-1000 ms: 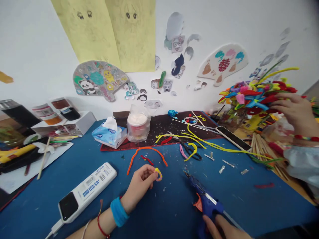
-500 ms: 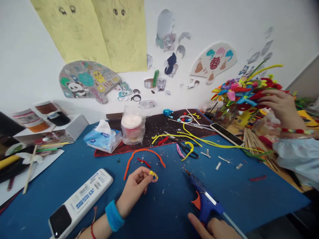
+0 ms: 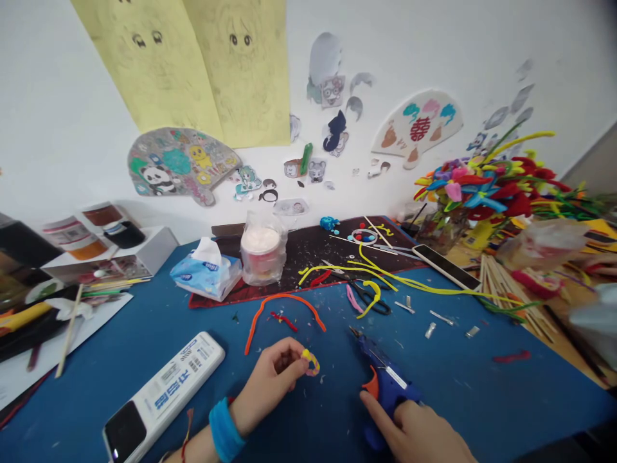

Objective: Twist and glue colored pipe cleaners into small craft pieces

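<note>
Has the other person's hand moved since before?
Yes. It was on the colourful flowers; against them, the other person's hand is now lower and farther right.

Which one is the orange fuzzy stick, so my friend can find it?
Find the blue tabletop, then look just beyond the left hand. The orange fuzzy stick makes a wide arch there. The red piece under it is much shorter, and the long yellow sticks lie off to the right.

Tissues (image 3: pixel 206 270) left of tub (image 3: pixel 261 254), scissors (image 3: pixel 370 297) right
</note>
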A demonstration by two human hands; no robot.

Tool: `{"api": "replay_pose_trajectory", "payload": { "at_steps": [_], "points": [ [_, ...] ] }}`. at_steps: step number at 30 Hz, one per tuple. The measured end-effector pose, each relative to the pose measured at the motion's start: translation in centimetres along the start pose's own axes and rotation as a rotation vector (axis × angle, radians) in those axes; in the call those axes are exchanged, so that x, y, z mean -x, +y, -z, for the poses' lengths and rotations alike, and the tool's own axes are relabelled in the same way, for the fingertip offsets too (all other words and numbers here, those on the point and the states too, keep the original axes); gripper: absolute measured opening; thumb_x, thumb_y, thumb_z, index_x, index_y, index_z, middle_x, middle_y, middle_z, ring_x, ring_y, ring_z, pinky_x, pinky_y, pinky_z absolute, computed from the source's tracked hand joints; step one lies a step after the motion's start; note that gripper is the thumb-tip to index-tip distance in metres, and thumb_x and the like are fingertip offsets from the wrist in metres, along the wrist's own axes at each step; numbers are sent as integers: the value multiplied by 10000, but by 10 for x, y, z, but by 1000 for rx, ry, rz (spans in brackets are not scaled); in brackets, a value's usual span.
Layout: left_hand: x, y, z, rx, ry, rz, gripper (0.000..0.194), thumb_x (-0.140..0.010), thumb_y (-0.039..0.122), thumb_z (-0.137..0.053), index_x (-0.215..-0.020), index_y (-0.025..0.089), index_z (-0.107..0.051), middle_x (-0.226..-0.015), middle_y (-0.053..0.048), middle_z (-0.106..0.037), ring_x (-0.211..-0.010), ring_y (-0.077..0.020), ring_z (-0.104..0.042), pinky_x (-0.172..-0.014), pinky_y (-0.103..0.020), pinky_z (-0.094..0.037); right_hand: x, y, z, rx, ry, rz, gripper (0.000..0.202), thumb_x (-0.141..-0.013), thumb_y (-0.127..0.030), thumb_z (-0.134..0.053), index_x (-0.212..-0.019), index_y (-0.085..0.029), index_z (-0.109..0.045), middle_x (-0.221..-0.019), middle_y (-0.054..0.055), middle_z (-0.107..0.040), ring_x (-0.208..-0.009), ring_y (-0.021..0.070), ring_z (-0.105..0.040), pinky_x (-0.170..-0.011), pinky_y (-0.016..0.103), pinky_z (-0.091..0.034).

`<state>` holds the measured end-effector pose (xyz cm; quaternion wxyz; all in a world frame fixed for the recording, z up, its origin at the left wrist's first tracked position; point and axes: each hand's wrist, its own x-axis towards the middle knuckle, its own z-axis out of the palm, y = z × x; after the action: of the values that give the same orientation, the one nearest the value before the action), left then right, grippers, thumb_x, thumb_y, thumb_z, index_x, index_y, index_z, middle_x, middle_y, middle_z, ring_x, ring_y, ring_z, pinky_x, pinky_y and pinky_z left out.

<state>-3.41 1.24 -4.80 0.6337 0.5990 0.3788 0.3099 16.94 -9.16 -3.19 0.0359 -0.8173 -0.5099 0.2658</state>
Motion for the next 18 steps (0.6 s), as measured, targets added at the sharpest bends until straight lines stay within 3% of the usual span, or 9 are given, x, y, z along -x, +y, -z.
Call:
{"api": "replay_pose_trajectory", "payload": {
  "at_steps": [3, 10, 15, 18],
  "points": [
    [1, 0, -1, -6, -32, 5, 263, -781, 397, -629, -765, 146, -552, -705, -40, -664, -518, -87, -480, -459, -188, -336, -6, -1, -1, -26, -18, 25, 555, -843, -551, -355, -424, -228, -524, -492, 92, -617, -520, 228, -619, -509, 298, -400],
    [0, 0, -1, 14, -21, 9, 273, -781, 400, -631, -760, 143, -543, -695, -41, -664, -499, -76, -467, -445, -181, -337, -15, 5, -9, -376, -97, 80, 549, -805, -613, -381, -439, -208, -441, -430, 54, -545, -425, 176, -545, -434, 260, -360],
    [-2, -2, 1, 50, 22, 8, 316, -749, 433, -653, -749, 141, -532, -688, -28, -641, -463, -70, -466, -456, -204, -399, -13, -4, -21, -1015, -235, 328, 476, -756, -629, -511, -835, -162, -566, -745, 65, -665, -654, 181, -626, -627, 276, -471],
    [-5, -4, 3, 106, 55, 5, 324, -736, 437, -663, -746, 144, -523, -668, -17, -619, -505, -91, -500, -458, -210, -428, -11, -5, -33, -1342, -433, 351, 479, -694, -606, -626, -835, -152, -564, -772, 72, -661, -629, 163, -629, -615, 272, -476]
  ]
}}
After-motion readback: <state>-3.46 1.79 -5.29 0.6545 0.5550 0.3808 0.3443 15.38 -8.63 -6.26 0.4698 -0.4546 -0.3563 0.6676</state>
